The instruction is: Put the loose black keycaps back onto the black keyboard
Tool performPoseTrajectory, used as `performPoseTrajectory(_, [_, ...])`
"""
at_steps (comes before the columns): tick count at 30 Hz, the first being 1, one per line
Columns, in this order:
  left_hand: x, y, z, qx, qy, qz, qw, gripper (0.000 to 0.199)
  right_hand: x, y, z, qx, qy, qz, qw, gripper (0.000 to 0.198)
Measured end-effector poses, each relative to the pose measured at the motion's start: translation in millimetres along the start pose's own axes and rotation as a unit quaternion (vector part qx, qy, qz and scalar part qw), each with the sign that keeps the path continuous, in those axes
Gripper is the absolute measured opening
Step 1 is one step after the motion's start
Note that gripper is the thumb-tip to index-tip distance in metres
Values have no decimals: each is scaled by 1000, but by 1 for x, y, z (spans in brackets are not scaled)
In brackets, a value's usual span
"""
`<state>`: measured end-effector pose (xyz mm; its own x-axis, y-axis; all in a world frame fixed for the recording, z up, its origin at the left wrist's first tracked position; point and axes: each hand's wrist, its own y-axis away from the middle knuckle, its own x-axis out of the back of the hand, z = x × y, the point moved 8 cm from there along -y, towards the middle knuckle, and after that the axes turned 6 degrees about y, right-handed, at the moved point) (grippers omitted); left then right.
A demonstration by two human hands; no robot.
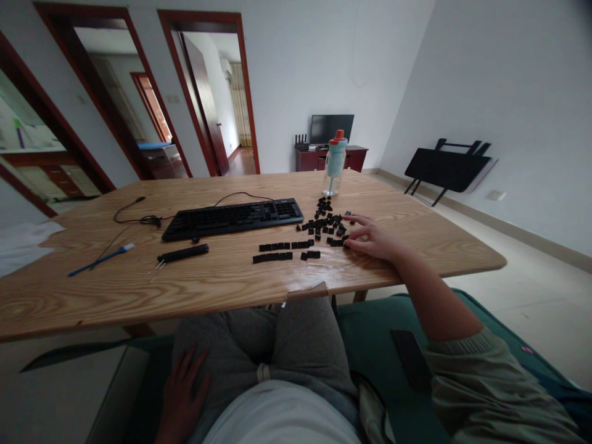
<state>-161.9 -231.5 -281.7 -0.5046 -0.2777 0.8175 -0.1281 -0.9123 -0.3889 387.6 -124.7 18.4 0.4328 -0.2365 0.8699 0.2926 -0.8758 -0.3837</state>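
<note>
Keycap rows (pixel 272 257) laid, eight o'clock of loose keycaps (pixel 325 224) remaining. Right hand (pixel 370 239) four o'clock, left hand (pixel 185 383) on thigh (pixel 226 339); both, fingers apart.

keyboard (pixel 231 217): a faint pale mark on the far edge, toward the right, too small to read; key legends too small as well
loose keycaps (pixel 317 224), right of the keyboard: any legends too small to make out
bottle (pixel 335 161), far right: nothing readable
screen (pixel 331 129), farther back: nothing readable

Right arm (pixel 430 293) outstretched, right hand (pixel 366 238) palm-down; left hand (pixel 185 383) loosely spread on left thigh (pixel 222 351).
</note>
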Motion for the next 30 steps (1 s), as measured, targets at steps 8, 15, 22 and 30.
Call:
performPoseTrajectory(8, [-1, 0, -2, -1, -3, -10, 1000, 47, 0, 1, 2, -22, -1, -4, 1000, 26])
performPoseTrajectory(15, [0, -1, 0, 17, 2, -9, 1000, 48, 6, 4, 3, -52, -15, 41, 998, 29])
performPoseTrajectory(22, [-2, 2, -1, -16, -17, -1, 1000, 47, 18, -15, 7, -42, -21, 79, 996, 22])
performPoseTrajectory(30, [0, 4, 0, -20, -19, -5, 1000, 46, 6, -115, 42, -159, 75, -69, 982, 20])
